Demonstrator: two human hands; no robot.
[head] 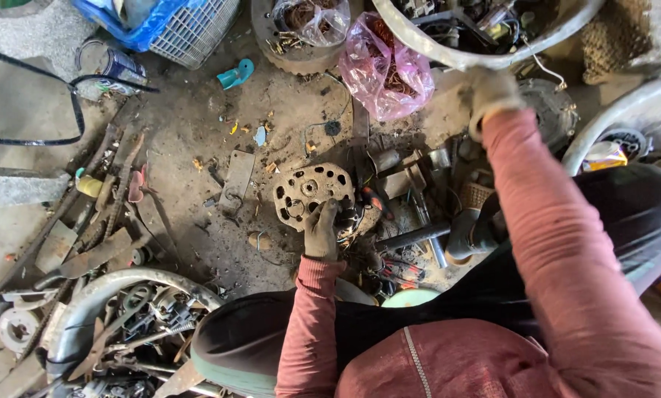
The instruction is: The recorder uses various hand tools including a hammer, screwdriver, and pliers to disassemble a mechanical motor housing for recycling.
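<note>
My left hand (321, 230), in a dark dirty glove, grips the lower edge of a round perforated metal motor end plate (310, 190) lying on the dirt floor. My right hand (490, 96), in a pale grimy glove, is stretched out to the far right and touches the rim of a large metal basin (448, 55) filled with wires and parts. Whether it holds anything is unclear. Both arms wear pink-red sleeves. My dark-trousered knees frame the lower view.
A pink plastic bag of copper wire (384, 70) lies beyond the plate. Scrap strips and flat bars (102, 214) litter the left. A metal tub of scrap parts (124, 324) sits at lower left. Pipes and tools (419, 236) crowd the middle. A blue basket (176, 22) stands at top.
</note>
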